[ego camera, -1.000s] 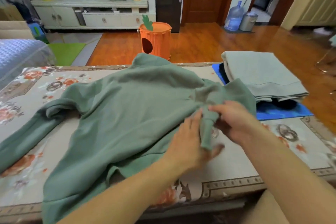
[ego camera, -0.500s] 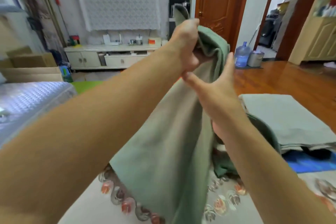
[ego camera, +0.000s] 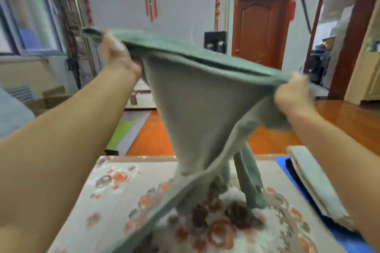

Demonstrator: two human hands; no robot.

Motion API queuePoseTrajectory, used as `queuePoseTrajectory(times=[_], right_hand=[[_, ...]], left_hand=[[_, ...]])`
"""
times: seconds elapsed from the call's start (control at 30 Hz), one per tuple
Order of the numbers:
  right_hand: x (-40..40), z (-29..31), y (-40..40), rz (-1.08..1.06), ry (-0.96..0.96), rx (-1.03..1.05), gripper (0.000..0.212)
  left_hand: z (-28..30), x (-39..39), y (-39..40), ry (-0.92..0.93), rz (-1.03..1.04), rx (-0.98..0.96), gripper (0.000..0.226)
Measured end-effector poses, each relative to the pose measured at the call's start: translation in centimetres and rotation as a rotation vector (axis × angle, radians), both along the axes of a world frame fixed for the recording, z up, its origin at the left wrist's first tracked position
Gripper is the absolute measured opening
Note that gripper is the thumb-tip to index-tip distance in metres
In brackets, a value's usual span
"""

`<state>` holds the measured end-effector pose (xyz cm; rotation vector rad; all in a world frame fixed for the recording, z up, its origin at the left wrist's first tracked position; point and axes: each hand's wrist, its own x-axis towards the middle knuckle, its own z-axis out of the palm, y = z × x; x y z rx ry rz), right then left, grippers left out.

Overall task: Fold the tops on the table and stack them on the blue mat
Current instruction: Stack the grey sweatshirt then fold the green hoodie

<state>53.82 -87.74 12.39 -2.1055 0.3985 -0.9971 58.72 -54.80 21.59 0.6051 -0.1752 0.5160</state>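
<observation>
Motion blur softens both fists; individual fingers are indistinct. Left hand (ego camera: 118,55) and right hand (ego camera: 293,94), raised and spread apart, each grip the green top (ego camera: 197,96) by its stretched upper edge. It hangs twisted, lower ends touching the table (ego camera: 115,195). Folded tops (ego camera: 310,178) lie on the blue mat (ego camera: 284,165), partly cut off at right.

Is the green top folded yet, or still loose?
Unfolded: both hands, left and right, hold the green fleece top stretched in the air, its twisted lower part trailing onto the floral table.
</observation>
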Motion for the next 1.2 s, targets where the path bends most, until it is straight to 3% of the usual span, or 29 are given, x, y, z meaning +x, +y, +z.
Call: queuePoseTrajectory(times=[0.07,0.13,0.23,0.4,0.47,0.53,0.67,0.7,0.77,0.9,0.97,1.07,1.2], right_hand=[[0.0,5.4,0.4,-0.102,-0.242,0.101,0.029],[0.8,8.4,1.7,-0.094,-0.315,0.178,0.032],[4.2,7.9,3.7,-0.003,-0.106,0.129,0.036],[9.2,3.2,2.7,0.002,0.292,-0.152,0.036],[9.9,2.8,1.3,-0.064,0.372,-0.285,0.033],[10.7,3.8,-0.1,-0.102,0.338,-0.273,0.031],[10.8,7.7,-2.0,-0.167,-0.005,-0.052,0.028],[10.4,8.1,-2.4,-0.167,-0.072,-0.003,0.031],[9.4,8.1,-2.7,-0.138,-0.136,0.083,0.038],[7.5,4.0,-3.3,0.021,-0.153,0.153,0.037],[6.1,-0.9,-3.8,0.135,-0.115,0.027,0.035],[2.8,-11.0,-4.5,0.411,0.114,-0.413,0.04],[-5.1,-23.3,-3.9,0.627,0.836,-0.971,0.03]], left_hand=[[0.5,0.8,3.0,0.007,0.113,-0.036,0.055],[0.1,3.8,6.0,0.054,0.216,-0.026,0.056],[-3.6,9.0,9.6,0.369,0.346,0.049,0.073],[-8.5,4.1,7.0,0.69,0.208,0.195,0.034],[-9.1,4.3,6.5,0.682,0.137,0.279,0.036],[-7.7,5.5,6.1,0.616,0.116,0.317,0.038],[-3.4,10.6,6.4,0.384,0.147,0.338,0.068],[-2.5,9.7,5.4,0.318,0.12,0.328,0.057],[-2.2,5.8,3.0,0.236,0.102,0.313,0.009],[-8.2,1.7,2.9,0.253,0.063,0.21,0.01],[-14.5,0.4,4.9,0.373,0.011,0.292,0.019],[-27.0,-3.9,8.2,0.743,0.054,0.577,0.027],[-40.7,-12.5,10.8,1.192,-0.03,1.079,0.026]])
